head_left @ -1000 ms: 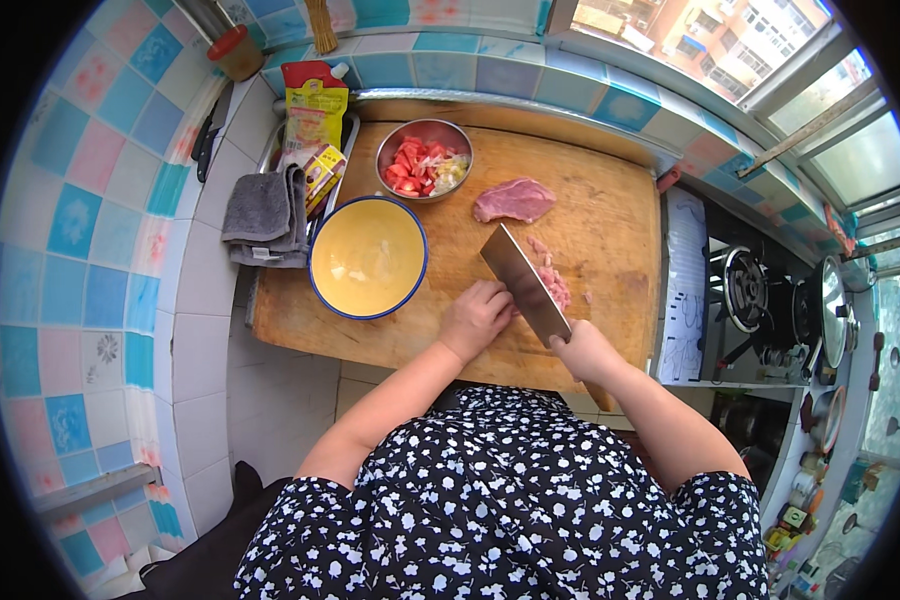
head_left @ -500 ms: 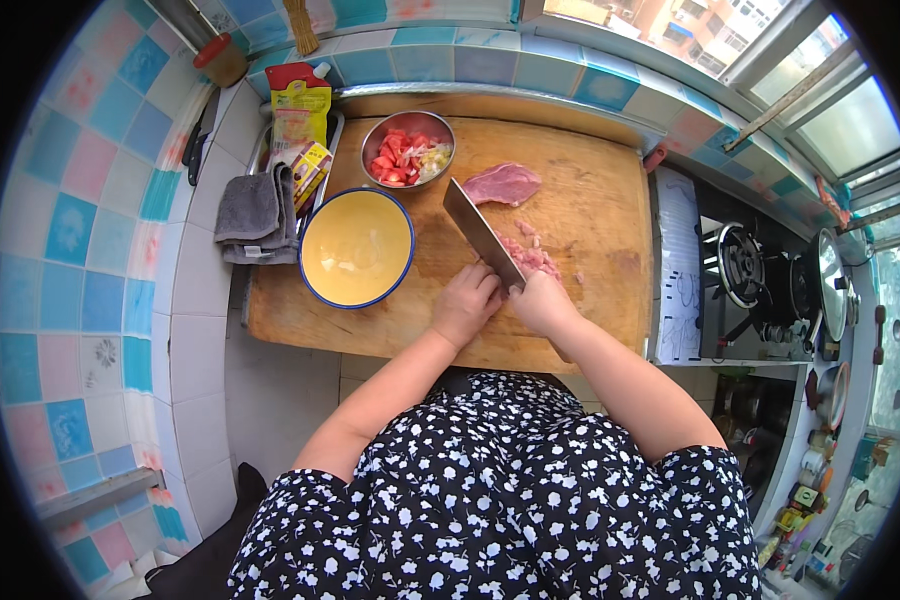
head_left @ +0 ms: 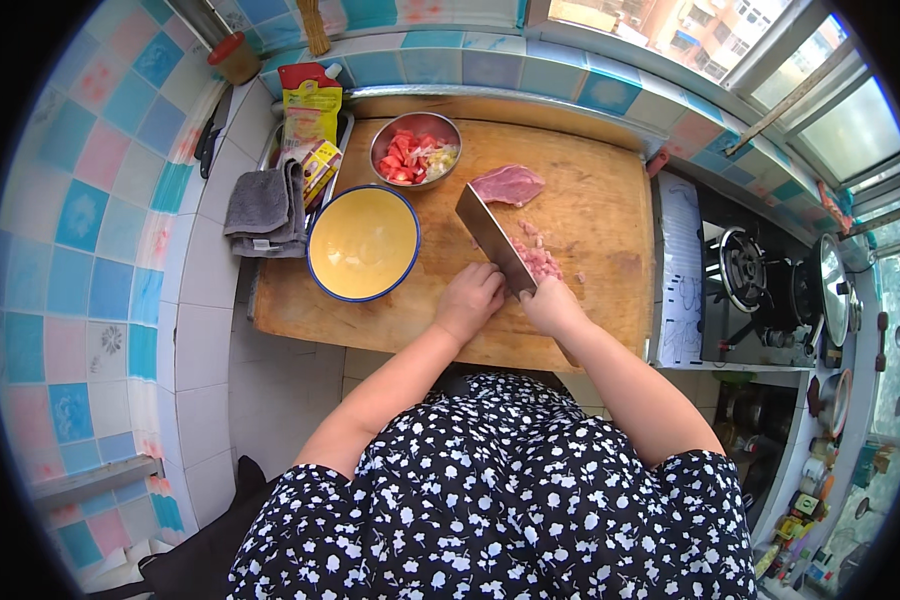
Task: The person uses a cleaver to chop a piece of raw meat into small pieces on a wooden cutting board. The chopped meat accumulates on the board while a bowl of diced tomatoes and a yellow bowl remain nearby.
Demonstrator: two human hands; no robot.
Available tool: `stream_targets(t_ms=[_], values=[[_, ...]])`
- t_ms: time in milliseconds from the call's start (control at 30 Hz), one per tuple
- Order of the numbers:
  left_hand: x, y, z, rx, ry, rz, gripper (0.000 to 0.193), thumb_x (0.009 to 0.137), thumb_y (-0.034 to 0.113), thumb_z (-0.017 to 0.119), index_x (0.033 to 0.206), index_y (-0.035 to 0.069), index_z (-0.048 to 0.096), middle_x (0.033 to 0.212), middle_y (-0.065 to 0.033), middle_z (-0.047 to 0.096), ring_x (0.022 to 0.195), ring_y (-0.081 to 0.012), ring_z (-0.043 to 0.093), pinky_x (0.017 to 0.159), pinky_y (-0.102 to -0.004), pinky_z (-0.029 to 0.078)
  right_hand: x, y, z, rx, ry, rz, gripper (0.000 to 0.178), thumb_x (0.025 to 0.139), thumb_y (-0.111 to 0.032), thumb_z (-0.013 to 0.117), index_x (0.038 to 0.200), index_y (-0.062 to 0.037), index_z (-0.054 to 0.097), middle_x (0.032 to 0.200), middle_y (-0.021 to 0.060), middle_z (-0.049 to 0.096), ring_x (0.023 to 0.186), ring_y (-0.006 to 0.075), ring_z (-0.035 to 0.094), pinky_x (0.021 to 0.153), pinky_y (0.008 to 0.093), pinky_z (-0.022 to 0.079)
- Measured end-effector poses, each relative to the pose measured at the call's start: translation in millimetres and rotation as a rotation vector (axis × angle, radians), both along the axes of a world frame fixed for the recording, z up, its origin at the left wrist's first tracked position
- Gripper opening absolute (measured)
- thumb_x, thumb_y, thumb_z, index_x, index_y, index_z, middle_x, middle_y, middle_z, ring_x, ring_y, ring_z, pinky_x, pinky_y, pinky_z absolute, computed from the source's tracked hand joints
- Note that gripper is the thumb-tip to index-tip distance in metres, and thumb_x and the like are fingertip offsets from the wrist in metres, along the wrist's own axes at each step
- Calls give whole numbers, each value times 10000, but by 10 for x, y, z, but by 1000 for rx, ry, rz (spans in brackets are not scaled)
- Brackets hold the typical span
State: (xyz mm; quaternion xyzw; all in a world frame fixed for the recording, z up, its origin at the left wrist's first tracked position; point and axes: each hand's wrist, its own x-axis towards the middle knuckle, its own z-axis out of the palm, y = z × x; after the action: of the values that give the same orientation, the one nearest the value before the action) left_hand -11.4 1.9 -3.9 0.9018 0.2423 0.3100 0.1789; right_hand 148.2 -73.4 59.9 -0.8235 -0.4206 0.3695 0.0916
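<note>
My right hand (head_left: 553, 306) is closed around the handle of a broad cleaver (head_left: 496, 240), whose blade slants away to the far left over the wooden cutting board (head_left: 605, 220). To the blade's left, my left hand (head_left: 472, 301) has its fingers curled in close beside the cleaver's near end; whatever lies under those fingertips is hidden. Small chopped pieces of pink meat (head_left: 542, 263) lie along the blade's right side. Farther back sits an uncut slab of raw meat (head_left: 507, 185), near the cleaver's far corner.
Left on the board stands a yellow bowl with a blue rim (head_left: 364, 245). Behind it, a metal bowl (head_left: 378, 150) holds cut tomatoes (head_left: 406, 160) and pale chopped pieces. A grey towel (head_left: 264, 212) and food packets (head_left: 312, 112) lie at left. A gas stove (head_left: 738, 270) is at right.
The whole view has shifted slightly, so the board's things appear a little farther right. Both hands and the cleaver keep nearly the same place on the board.
</note>
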Motion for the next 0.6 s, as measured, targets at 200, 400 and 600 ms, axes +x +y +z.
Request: stream_targets(t_ms=[200,400,600], values=[[32,-5,-48,27,-14,2,194,814,151,721,968,71,632,1072,-95,633,1012,-287,615,881,-389,526,307,-824,199,-92,141,-101,354,917,-262,635,1096,40,680,822,223,693,728,339,683,704,434,547],[-106,-84,36,-306,-130,61,281,845,154,731,1082,53,618,1136,-119,608,1037,-318,608,908,-395,517,311,-859,482,-45,183,-118,357,898,-277,622,1057,35,693,876,260,713,880,407,702,819,474,540],[-215,-19,97,-215,-79,-65,249,842,117,729,1055,38,626,1108,-122,617,1055,-338,584,925,-407,503,153,-777,551,76,168,-65,358,896,-283,618,1029,40,694,884,281,703,908,430,689,841,482,530]])
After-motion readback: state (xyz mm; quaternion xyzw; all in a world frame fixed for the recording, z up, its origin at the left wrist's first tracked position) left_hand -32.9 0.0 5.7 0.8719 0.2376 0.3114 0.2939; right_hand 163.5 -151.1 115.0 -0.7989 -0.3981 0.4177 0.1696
